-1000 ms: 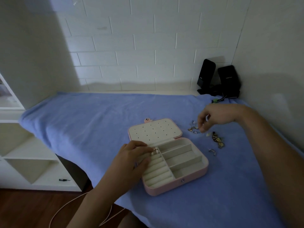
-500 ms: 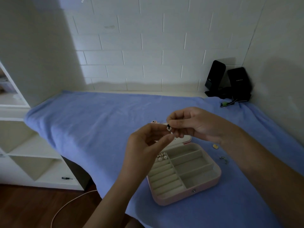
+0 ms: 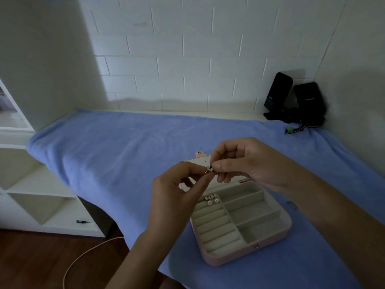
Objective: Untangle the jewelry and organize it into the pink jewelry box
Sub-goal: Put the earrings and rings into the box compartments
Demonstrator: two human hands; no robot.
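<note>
Far left, white shelving (image 3: pixel 31 184), with a small screwdriver (image 3: pixel 83 221) on a low shelf and a pale cable (image 3: pixel 71 266) on the wood floor below. Across the middle, a blue cloth (image 3: pixel 125 153).

Above the open lid, left hand (image 3: pixel 177 190) raised, thumb and forefinger closed narrowly on a tiny jewelry piece (image 3: pixel 210 168). Same piece pinched from the other side by the right hand (image 3: pixel 241 163), remaining fingers curled. Piece lying roughly across, pinkish loop toward the left hand, dark end toward the right. Finer detail too small to tell.

Beneath the hands, pink jewelry box (image 3: pixel 250 253) on the cloth, open upward, lid folded back toward the wall, clasp side toward the viewer, front edge rising to the right. Two bow earrings (image 3: pixel 211 200) in the rear-left compartment. Far right, two black speakers (image 3: pixel 291 101) against the wall.

A second ago: left hand down at the earrings' compartment, right hand out over loose pieces on the cloth. Half a second ago: both already together in this pinch.
</note>
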